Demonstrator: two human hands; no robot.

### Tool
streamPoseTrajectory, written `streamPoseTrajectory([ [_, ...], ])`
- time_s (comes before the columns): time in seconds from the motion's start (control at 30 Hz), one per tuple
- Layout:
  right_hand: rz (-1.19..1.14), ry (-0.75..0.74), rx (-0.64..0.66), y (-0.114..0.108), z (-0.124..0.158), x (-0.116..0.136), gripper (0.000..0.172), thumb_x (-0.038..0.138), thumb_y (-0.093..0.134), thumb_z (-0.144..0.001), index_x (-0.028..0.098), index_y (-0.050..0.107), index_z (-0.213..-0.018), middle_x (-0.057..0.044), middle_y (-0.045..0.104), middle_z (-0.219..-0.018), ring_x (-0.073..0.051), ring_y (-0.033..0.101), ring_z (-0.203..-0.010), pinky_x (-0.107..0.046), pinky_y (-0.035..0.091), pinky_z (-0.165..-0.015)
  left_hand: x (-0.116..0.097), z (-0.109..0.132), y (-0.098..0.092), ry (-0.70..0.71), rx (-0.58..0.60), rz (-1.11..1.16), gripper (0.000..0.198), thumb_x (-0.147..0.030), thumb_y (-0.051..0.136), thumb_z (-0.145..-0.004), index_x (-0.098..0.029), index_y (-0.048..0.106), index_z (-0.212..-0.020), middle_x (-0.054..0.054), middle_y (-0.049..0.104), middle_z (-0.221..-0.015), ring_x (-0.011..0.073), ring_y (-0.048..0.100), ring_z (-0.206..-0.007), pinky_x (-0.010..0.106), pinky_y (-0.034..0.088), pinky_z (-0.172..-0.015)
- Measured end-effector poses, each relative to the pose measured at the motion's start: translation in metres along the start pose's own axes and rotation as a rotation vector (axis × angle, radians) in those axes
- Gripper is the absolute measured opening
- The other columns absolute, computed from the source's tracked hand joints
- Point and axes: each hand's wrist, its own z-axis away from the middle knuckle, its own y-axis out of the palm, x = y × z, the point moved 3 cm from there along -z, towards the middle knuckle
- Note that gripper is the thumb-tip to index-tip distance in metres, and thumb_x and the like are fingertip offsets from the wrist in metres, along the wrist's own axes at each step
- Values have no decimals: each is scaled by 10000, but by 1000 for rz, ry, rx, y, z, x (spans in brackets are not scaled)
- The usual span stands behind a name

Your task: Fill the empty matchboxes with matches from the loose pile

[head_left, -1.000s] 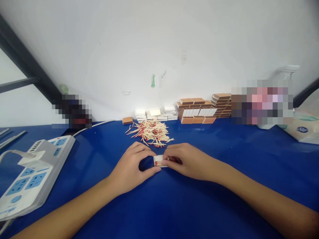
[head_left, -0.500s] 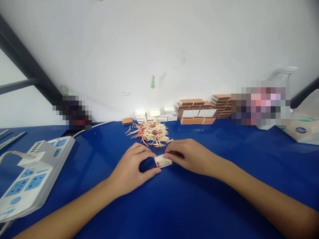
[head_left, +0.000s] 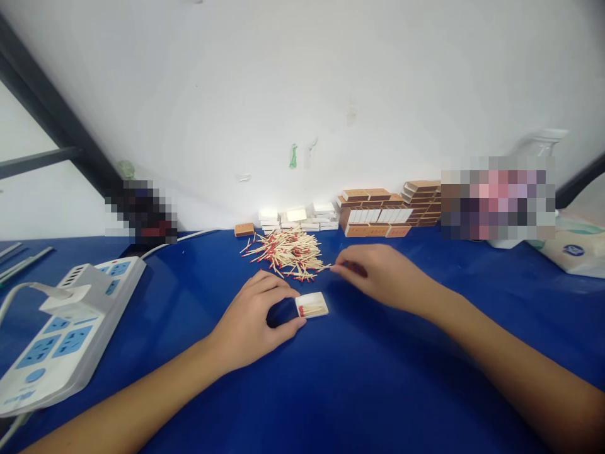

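- Left hand [head_left: 253, 321]: on my remote feed, thumb and forefinger stand apart by the tray's width, gripping its left end; presumably this stops so light a piece sliding.
- Tray [head_left: 309, 299]: white, flat on the table [head_left: 378, 384]; left end between those fingertips, remainder jutting rightward, clear of the grip.
- Contents [head_left: 315, 310]: matches along the near side, red heads leftward; I judge them aligned to lie flat.
- Right hand [head_left: 378, 271]: thumb and forefinger nearly together at a match's [head_left: 325, 268] pale end; I cannot tell whether it is pinched.
- Pile [head_left: 293, 249]: loose matches just beyond the tray, probably for short reach.
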Motion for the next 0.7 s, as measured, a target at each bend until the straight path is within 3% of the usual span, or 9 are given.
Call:
streamPoseTrajectory([
  [0.13, -39, 68, -76, -4, -2, -25, 155, 311, 606, -988, 200, 711, -962, -66, 686, -895, -193, 590, -742, -321, 420, -674, -2, 1, 0, 13, 5, 7, 263, -343, 771, -904, -245, 736, -1146, 65, 722, -1078, 261, 622, -1040, 475, 524, -957],
  [0.3, -214, 40, -33, 22, -6, -27, 234, 399, 642, -983, 214, 705, -1112, -66, 634, -1036, -182, 586, -814, -326, 477, -751, -4, 1, 0, 3, 23, 5, 272, -338, 772, -903, -248, 735, -1157, 62, 723, -1095, 263, 624, -1058, 480, 514, -974],
  [0.5, -209, 37, 27, 33, -12, -20, 169, 311, 565, -1016, 194, 649, -927, -60, 583, -988, -195, 576, -875, -329, 471, -783, -5, 1, 0, 11, 20, 10, 268, -315, 770, -901, -261, 735, -1162, 66, 726, -1095, 270, 629, -1062, 480, 519, -977],
  [0.7, -160, 17, 96, 25, -3, -16, 206, 271, 463, -1052, 193, 597, -915, -77, 577, -1010, -200, 572, -878, -343, 469, -788, -2, 1, 1, 14, 7, 4, 267, -339, 764, -912, -266, 735, -1167, 58, 726, -1092, 256, 629, -1048, 471, 523, -978],
])
